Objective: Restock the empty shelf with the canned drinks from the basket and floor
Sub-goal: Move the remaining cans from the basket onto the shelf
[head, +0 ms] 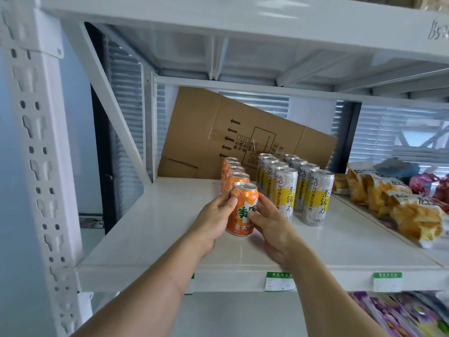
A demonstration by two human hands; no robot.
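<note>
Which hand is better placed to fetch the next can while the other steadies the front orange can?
Probably the left hand: bare shelf lies beside it, while the right hand is hemmed by tall silver-yellow cans.

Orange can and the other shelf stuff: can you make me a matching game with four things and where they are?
Things:
1. front orange can
2. tall silver and yellow cans
3. cardboard sheet
4. orange snack bags

Places:
A. leaning at the back of the shelf
B. lying at the right end of the shelf
C. between the left hand and right hand
D. standing in two rows right of the orange row

Pairs: 1-C, 2-D, 3-A, 4-B
</note>
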